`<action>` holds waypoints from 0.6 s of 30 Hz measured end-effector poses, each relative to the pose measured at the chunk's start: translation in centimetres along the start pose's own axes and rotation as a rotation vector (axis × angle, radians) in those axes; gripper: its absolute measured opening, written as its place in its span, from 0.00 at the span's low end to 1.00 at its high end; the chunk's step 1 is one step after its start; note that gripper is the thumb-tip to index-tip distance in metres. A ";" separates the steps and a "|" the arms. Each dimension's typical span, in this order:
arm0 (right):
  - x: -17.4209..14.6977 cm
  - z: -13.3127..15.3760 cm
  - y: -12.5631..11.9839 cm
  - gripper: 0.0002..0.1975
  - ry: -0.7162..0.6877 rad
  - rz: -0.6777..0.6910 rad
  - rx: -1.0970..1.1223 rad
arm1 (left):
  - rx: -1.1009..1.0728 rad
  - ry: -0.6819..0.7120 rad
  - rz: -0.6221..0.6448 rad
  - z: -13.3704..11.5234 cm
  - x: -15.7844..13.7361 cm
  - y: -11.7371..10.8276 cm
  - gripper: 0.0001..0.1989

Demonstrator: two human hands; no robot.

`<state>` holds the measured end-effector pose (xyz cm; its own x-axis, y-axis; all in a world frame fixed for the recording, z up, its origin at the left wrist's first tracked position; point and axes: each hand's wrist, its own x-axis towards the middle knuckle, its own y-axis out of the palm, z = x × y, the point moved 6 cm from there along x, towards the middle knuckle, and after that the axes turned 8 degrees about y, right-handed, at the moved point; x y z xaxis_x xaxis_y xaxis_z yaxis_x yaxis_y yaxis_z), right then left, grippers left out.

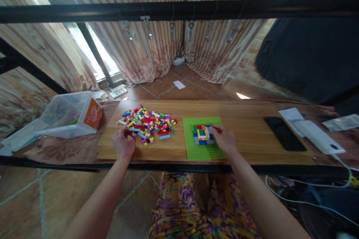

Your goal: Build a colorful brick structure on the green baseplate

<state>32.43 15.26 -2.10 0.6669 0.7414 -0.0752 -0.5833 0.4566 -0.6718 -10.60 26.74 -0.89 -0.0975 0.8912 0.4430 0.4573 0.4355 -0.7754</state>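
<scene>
A low block of toy bricks [199,141], with blue, grey, red, green, yellow and white pieces, stands on a green studded baseplate [188,150]. My right hand [226,140] reaches over the plate from the right. Its thumb and finger pinch at a brick on the block's upper right corner; the fingertips partly hide that brick. A loose heap of many-coloured bricks [146,122] lies to the left of the plate. At the heap's lower left edge is my left hand [123,144], its fingers curled down among the bricks. Whatever is under those fingers is hidden.
A clear plastic tub [67,129] with an orange label stands left of the wooden board [171,153]. To the right lie a black phone [284,133] and a white device [319,136] with a cable. A dark bar [179,10] with hanging clips crosses in front.
</scene>
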 end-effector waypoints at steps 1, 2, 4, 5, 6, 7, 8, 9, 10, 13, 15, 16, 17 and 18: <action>0.0 0.2 0.0 0.21 -0.006 -0.014 -0.039 | -0.002 0.002 0.003 -0.1 0.0 0.0 0.12; 0.0 0.3 -0.1 0.20 -0.010 -0.024 -0.069 | -0.004 0.002 0.006 -0.1 -0.1 0.0 0.12; -0.1 0.4 -0.1 0.20 -0.012 -0.029 -0.104 | -0.006 -0.006 0.008 -0.2 -0.1 0.0 0.12; -0.1 0.5 -0.1 0.20 -0.013 -0.024 -0.112 | -0.004 -0.013 0.009 -0.1 -0.2 0.0 0.12; -0.1 0.6 -0.1 0.20 -0.014 -0.016 -0.117 | 0.000 -0.020 0.009 -0.1 -0.2 0.0 0.12; -0.2 0.6 -0.1 0.19 -0.015 -0.010 -0.123 | 0.003 -0.022 0.009 -0.1 -0.3 0.1 0.11; -0.2 0.7 0.0 0.19 -0.018 -0.007 -0.132 | 0.005 -0.018 0.009 -0.1 -0.3 0.1 0.11; -0.3 0.8 0.0 0.19 -0.025 -0.010 -0.144 | 0.006 -0.011 0.009 -0.1 -0.3 0.2 0.11; -0.4 0.9 0.0 0.18 -0.037 -0.015 -0.159 | 0.004 -0.003 0.007 -0.1 -0.3 0.2 0.11; -1.0 1.4 0.2 0.18 -0.087 -0.032 -0.187 | 0.004 0.007 -0.003 -0.2 -0.3 0.2 0.11; -1.3 1.6 0.3 0.19 -0.109 -0.036 -0.192 | 0.007 0.002 -0.005 -0.2 -0.3 0.2 0.11; -1.4 1.6 0.3 0.19 -0.115 -0.035 -0.197 | 0.008 0.000 -0.004 -0.2 -0.3 0.2 0.11; -1.5 1.6 0.3 0.19 -0.118 -0.035 -0.203 | 0.008 -0.001 -0.001 -0.2 -0.3 0.2 0.11; -1.5 1.6 0.3 0.19 -0.122 -0.034 -0.210 | 0.006 -0.002 0.002 -0.2 -0.3 0.2 0.11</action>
<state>30.57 15.06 -1.01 0.6163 0.7869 0.0307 -0.4436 0.3791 -0.8121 -10.29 26.52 -1.06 -0.0988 0.8924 0.4402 0.4524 0.4343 -0.7789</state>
